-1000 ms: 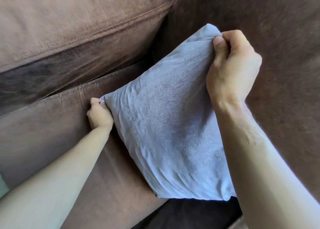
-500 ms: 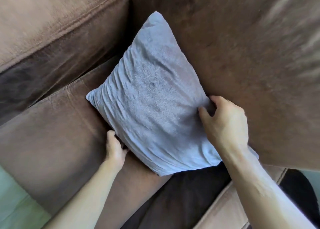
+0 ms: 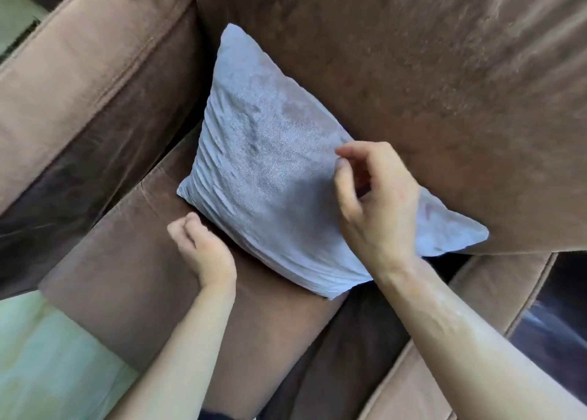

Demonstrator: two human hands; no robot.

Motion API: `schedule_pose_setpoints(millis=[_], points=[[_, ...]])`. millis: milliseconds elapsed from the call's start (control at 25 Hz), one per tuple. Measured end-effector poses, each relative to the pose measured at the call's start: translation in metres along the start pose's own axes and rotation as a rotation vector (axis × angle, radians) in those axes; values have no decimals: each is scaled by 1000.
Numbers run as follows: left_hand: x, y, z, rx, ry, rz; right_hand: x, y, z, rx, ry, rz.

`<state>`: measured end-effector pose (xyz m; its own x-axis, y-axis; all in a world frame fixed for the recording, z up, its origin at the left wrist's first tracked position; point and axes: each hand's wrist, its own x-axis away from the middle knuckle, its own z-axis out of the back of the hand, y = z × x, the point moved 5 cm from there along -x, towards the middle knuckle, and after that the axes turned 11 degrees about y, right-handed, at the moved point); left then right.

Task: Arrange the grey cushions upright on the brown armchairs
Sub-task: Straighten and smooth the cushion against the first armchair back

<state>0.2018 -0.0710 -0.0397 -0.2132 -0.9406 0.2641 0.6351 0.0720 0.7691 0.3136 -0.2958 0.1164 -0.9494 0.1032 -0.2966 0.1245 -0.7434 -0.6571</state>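
While the grey cushion [image 3: 270,165] leans upright against the brown armchair [image 3: 444,86] backrest, both grips hold nothing: right hand [image 3: 374,203] above it, left hand [image 3: 200,248] curled beside. Judged placed; next, another cushion.

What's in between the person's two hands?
In the head view, the lower part of the grey cushion lies between the left hand and right hand, propped against the armchair back.

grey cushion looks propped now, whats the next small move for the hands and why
Probably draw both hands clear. The soft grey fabric cushion stands on the brown suede armchair's seat, leaning on its backrest. The right hand hovers open over it, and the left hand is loosely curled beside its lower edge, gripping nothing.
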Motion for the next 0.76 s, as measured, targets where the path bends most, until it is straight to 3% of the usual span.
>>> schedule_pose_setpoints(millis=[80, 120, 200, 240, 320, 440, 480, 520, 600, 640, 760], points=[[37, 80, 0, 40, -211, -735, 17, -9, -18, -239, -193, -170], [57, 108, -9, -16, -313, -1076, 24, -6, -23, -360, -263, -341], [62, 134, -45, -148, -458, -1384, 38, 17, -19, -556, -306, -748], [51, 138, -62, -215, -493, -1439, 45, 33, -6, -582, -289, -869], [2, 150, -81, -320, -500, -1432, 57, 66, 37, -548, -190, -929], [-72, 182, -83, -350, -443, -1029, 71, 106, 106, -278, 61, -926], [-68, 191, -77, -315, -382, -1053, 73, 110, 115, -222, 113, -910], [-43, 198, -73, -269, -362, -1216, 71, 109, 114, -217, 109, -884], [21, 187, -76, -266, -510, -1629, 66, 102, 95, -275, -14, -830], [42, 177, -82, -344, -583, -1730, 65, 100, 86, -281, -43, -827], [39, 168, -99, -554, -585, -1667, 68, 122, 99, -136, 168, -907]])
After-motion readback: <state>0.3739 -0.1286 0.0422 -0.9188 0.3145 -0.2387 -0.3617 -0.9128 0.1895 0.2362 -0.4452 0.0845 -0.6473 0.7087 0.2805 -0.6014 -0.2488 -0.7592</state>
